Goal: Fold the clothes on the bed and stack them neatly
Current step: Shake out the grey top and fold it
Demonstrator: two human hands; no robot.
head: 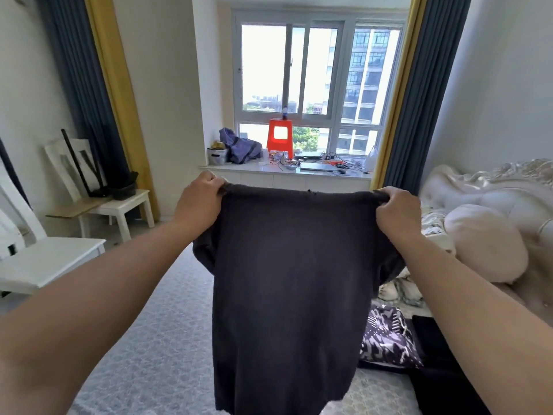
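Fabric hangs in the air: a dark shirt (284, 280) is held up in front of the person, well above the bed (155, 339), its top edge stretched between both hands and its body dropping straight toward the near edge of the bed. The left hand (199, 194) pinches the top left corner with curled fingers, and the right hand (395, 209) pinches the top right corner the same way; each grip takes only a small bunch of cloth. That is the first risk, as I judge it: a shake to smooth the shirt could pull a corner out of so slight a pinch, and the shirt would fall in a heap. The sleeves look tucked behind the body on both sides, so laying it down as it hangs may trap them crooked underneath and give a lumpy fold. The top edge dips a little between the hands, and lowering it without tension would likely leave creases across the chest. Toward the right edge of the bed lie a patterned garment (386, 336) and a black garment (431, 333), near the hanging hem; setting the shirt down too far that way could drag across them or cover them, disturbing whatever order they have. A pale quilt (484, 244) is bunched at the far right corner, limiting flat space there.
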